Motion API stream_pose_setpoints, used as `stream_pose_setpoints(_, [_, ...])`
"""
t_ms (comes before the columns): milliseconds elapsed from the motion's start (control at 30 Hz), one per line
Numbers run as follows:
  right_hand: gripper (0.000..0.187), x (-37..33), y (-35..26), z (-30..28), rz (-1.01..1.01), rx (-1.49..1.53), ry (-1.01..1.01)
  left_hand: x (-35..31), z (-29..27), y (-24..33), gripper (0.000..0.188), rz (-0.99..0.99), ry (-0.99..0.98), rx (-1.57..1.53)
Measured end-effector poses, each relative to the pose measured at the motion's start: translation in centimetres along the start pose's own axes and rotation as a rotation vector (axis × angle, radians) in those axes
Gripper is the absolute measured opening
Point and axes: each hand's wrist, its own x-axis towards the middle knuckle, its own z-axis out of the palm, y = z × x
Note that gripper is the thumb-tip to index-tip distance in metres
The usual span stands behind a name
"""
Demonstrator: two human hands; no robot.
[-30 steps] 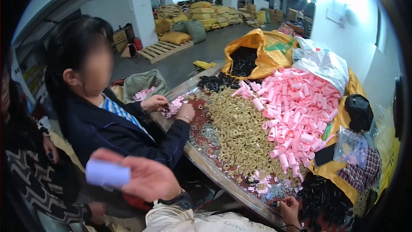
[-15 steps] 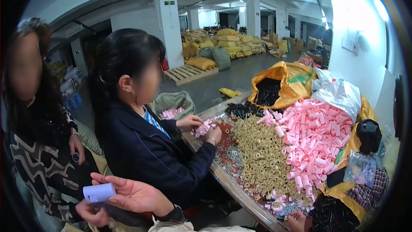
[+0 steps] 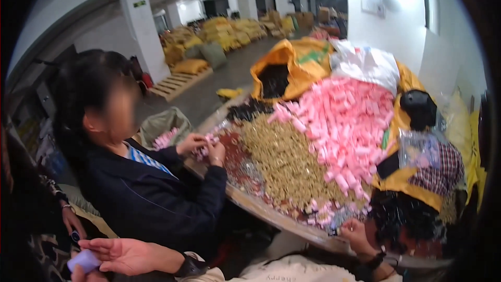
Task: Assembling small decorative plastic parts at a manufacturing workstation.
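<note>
My left hand is palm up at the lower left, its fingers stretched out. Beside its fingertips and thumb is a smooth lavender plastic tube, tilted and blurred. Another person's hand grips the tube from below; whether my fingers still touch it is hard to see. At the near edge of the table, my right hand has its fingers pinched on a small dark piece. Near it lie small pink pieces and little metal parts.
A heap of tan ring-like parts and a heap of pink tubes cover the table. A yellow sack holds black parts. Left of the table a seated co-worker handles pink pieces. Black parts lie at the right.
The view has turned right. The lavender tube has tilted, and the other person's hand has come up onto it. My left fingers have straightened. My right hand remains at the table edge.
</note>
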Motion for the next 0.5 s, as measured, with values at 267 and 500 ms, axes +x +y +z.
stream_pose_setpoints(267, [0.006, 3.2, -3.3, 1.1, -0.015, 0.085, 0.006, -10.4, 0.8, -4.8, 0.026, -0.957, -0.158, -0.085])
stream_pose_setpoints(500, [0.009, 2.4, -4.7, 3.4, -0.069, 0.092, -0.154, -25.9, 2.2, -6.0, 0.041, -2.012, -1.127, -0.124])
